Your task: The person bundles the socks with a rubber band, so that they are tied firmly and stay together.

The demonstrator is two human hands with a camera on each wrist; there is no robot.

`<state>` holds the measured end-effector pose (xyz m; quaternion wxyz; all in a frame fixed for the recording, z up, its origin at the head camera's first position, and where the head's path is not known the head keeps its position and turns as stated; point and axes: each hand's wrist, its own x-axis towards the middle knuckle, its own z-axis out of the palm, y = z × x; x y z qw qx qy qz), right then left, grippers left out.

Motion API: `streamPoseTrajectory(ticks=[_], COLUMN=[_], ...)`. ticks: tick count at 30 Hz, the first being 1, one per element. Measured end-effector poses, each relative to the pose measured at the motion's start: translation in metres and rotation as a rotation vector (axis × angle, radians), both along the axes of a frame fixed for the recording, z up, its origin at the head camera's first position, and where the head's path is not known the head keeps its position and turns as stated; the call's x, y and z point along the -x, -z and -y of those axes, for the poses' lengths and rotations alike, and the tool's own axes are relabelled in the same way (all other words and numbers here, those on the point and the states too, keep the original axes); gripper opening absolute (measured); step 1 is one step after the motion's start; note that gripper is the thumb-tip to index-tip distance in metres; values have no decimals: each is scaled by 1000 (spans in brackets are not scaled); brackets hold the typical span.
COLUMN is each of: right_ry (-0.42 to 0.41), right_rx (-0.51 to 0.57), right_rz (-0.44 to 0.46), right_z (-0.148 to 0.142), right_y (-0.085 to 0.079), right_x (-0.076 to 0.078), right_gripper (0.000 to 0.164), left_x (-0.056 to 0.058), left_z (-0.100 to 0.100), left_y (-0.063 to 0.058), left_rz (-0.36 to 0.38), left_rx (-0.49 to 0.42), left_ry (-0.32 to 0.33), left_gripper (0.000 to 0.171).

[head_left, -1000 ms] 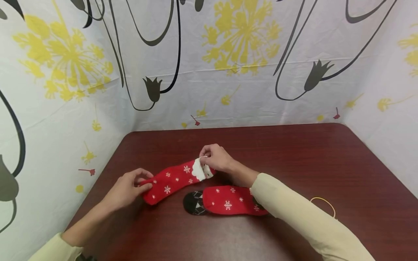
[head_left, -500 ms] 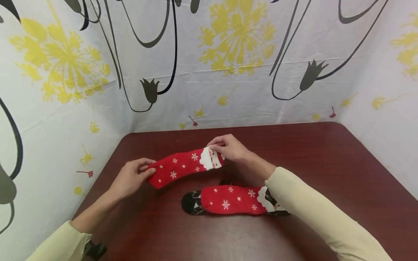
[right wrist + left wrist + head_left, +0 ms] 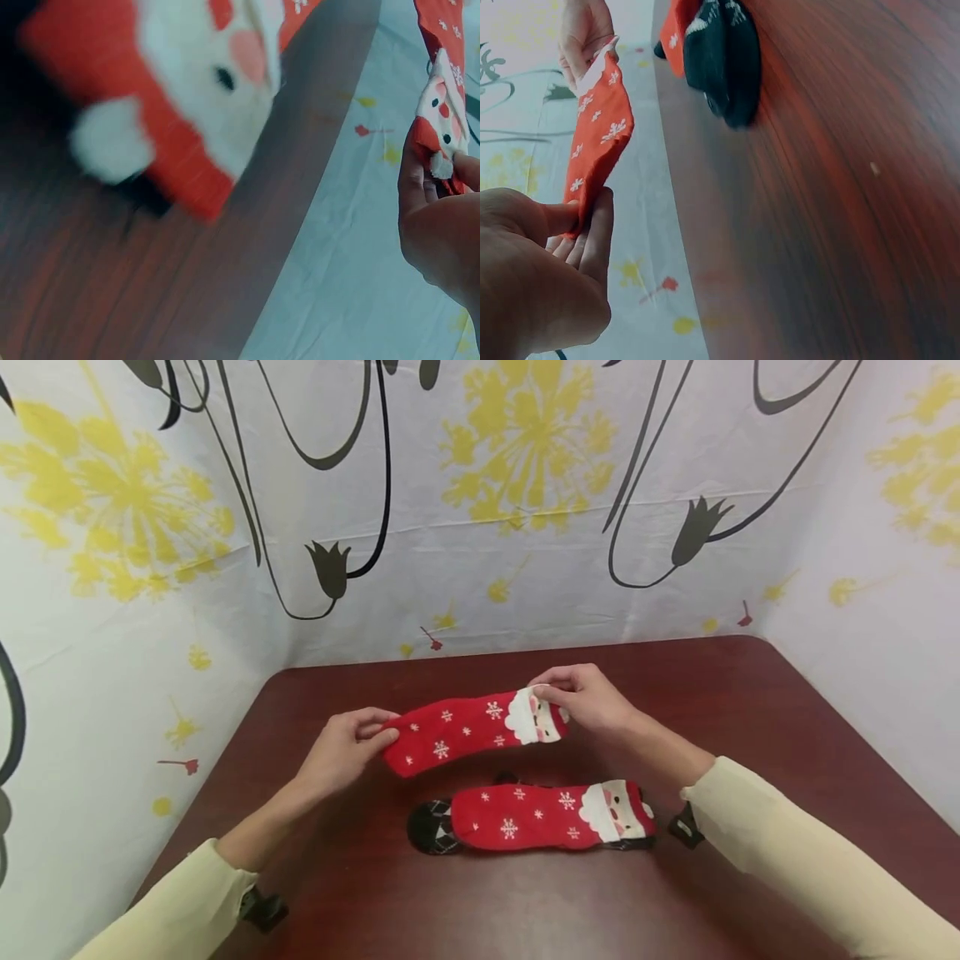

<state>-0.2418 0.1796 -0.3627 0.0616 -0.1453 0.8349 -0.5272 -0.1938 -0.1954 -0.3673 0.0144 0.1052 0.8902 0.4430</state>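
Note:
A red sock (image 3: 457,731) with white snowflakes and a Santa face is stretched out between both hands, raised over the table. My left hand (image 3: 341,752) pinches its plain red end between thumb and fingers. At the Santa end, my right hand (image 3: 588,697) pinches the upper corner; the right wrist view shows that Santa face (image 3: 442,112) close to the thumb. Below it on the table lies a matching red sock (image 3: 517,818), flat, Santa face to the right. Dark socks with a diamond pattern (image 3: 431,828) stick out from under this one.
The dark red wooden table (image 3: 480,902) has rounded back corners. A white cloth (image 3: 555,585) printed with yellow and grey flowers hangs behind it and along both sides. Black wrist devices (image 3: 262,910) sit at both sleeves.
Both hands have lifted the red sock up and to the right, away from the table. The matching sock's Santa face, earlier covered by the right sleeve, now shows fully.

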Motion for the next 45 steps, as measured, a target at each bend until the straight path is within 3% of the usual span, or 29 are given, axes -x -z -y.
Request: streamPoseTrajectory(ticks=[14,21,26,32,37,45], right_ry=[120,137,133,124,131,106], right_rx=[-6,-16,-92,-101,-99,-158], right_rz=[105,140,136,167,198,182], right_z=[-63,-82,-93,-98,-99,-101], right_y=[9,14,19,27,34,38], right_x=[-35,-56,-70,-83,-90,-95], right_gripper=[36,42,42,41,38,33], left_x=[-3,-7,-11,-17,-22,-25], left_z=[-51,-67,-74,-77,-77,-76], left_y=[4,9,15,22,27,30], left_rz=[120,231,315,331,323,306], left_rx=[-151,-244,-301,-294,-235,-122], left_ry=[120,159,193,244,259,277], left_gripper=[32,34,36,29,20,20])
